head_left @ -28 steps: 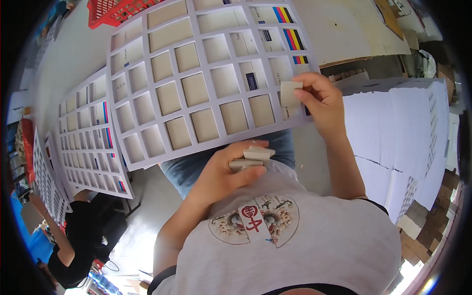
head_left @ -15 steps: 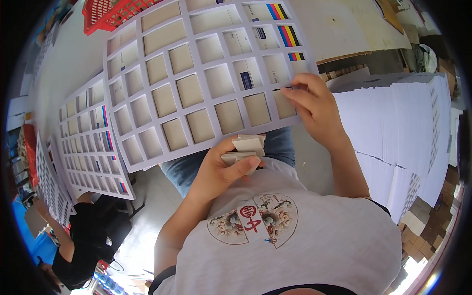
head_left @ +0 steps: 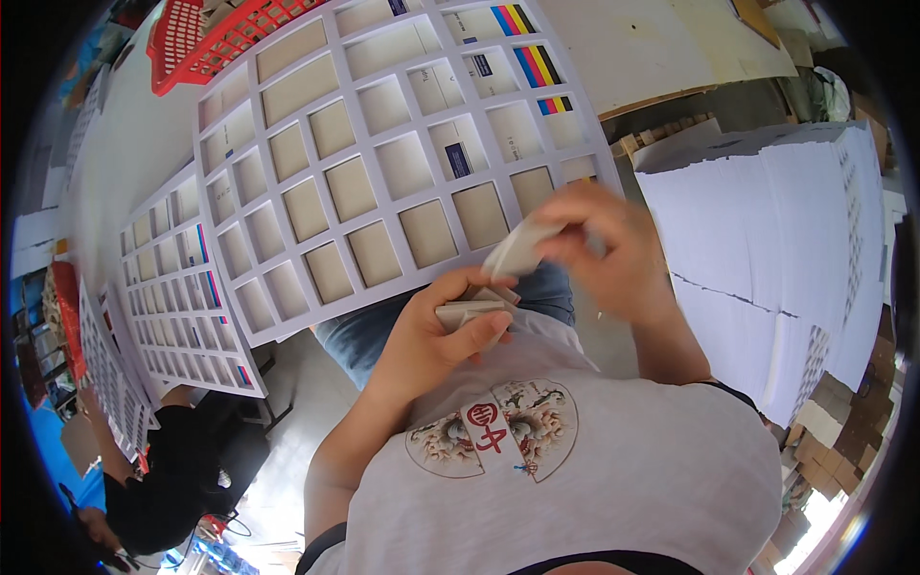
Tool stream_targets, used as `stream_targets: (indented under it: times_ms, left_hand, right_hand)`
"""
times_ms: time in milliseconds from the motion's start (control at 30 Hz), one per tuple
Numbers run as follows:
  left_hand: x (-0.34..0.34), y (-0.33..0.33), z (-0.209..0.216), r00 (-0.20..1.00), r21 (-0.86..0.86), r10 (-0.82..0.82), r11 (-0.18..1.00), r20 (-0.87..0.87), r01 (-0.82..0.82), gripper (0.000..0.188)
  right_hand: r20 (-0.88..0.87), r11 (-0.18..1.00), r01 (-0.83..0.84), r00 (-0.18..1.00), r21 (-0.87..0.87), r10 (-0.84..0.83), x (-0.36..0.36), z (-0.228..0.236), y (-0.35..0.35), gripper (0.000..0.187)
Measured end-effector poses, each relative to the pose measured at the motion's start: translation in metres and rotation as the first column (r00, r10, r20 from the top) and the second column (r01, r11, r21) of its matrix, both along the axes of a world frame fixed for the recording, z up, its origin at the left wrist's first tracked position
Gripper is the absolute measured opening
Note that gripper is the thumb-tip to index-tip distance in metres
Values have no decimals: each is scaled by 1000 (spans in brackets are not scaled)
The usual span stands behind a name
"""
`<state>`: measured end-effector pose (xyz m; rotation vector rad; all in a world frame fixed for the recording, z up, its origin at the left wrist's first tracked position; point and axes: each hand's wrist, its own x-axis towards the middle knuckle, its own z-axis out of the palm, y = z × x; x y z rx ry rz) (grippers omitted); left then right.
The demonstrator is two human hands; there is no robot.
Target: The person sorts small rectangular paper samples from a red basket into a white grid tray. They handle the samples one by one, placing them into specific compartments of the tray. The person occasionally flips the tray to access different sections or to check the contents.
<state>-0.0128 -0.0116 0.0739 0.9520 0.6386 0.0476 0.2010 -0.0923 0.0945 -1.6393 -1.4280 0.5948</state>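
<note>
My left hand [head_left: 436, 331] is closed round a small stack of pale grey cardboard pieces [head_left: 467, 312], held low in front of the white shirt. Just above it, my right hand [head_left: 599, 244], smeared by motion, pinches a cardboard piece [head_left: 520, 249] that slants down to the left hand's fingertips. Whether that piece touches the stack, I cannot tell. Beyond both hands lies a large white sheet with a grid of rectangular recesses [head_left: 388, 213]. Several recesses have grey bottoms, others white ones with print. Colour bars [head_left: 537, 65] run along its right side. The right hand partly hides its near right corner.
A red plastic basket [head_left: 225, 65] stands at the far left on the pale table [head_left: 661, 53]. More gridded sheets [head_left: 187, 287] lie to the left, near a co-worker in black [head_left: 177, 479]. At right rises a tall stack of white sheets [head_left: 757, 230].
My right hand has come away from the sheet's near right recess toward my left hand, with a cardboard piece now visible in its fingers. The left hand keeps its stack.
</note>
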Motion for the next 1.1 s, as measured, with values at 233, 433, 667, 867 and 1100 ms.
stream_targets:
  times_ms: [233,433,667,867,1100]
  left_hand:
    - [-1,2,0,990,3,-129,992,-65,129,35]
    - [1,4,-14,999,36,-9,999,49,8,38]
    - [4,7,-17,999,27,-24,999,48,23,39]
    - [4,5,-17,999,10,20,1000,27,-20,41]
    - [7,5,-13,999,-24,40,999,10,-40,43]
  right_hand:
    - [-303,981,93,943,-169,-141,87,-8,7,19]
    - [-189,975,83,974,-208,-123,78,-6,19,17]
    - [158,960,-27,985,-280,74,88,11,29,19]
    - [313,928,34,946,-372,90,76,16,32,14]
    - [573,978,25,814,-207,100,49,27,9,21]
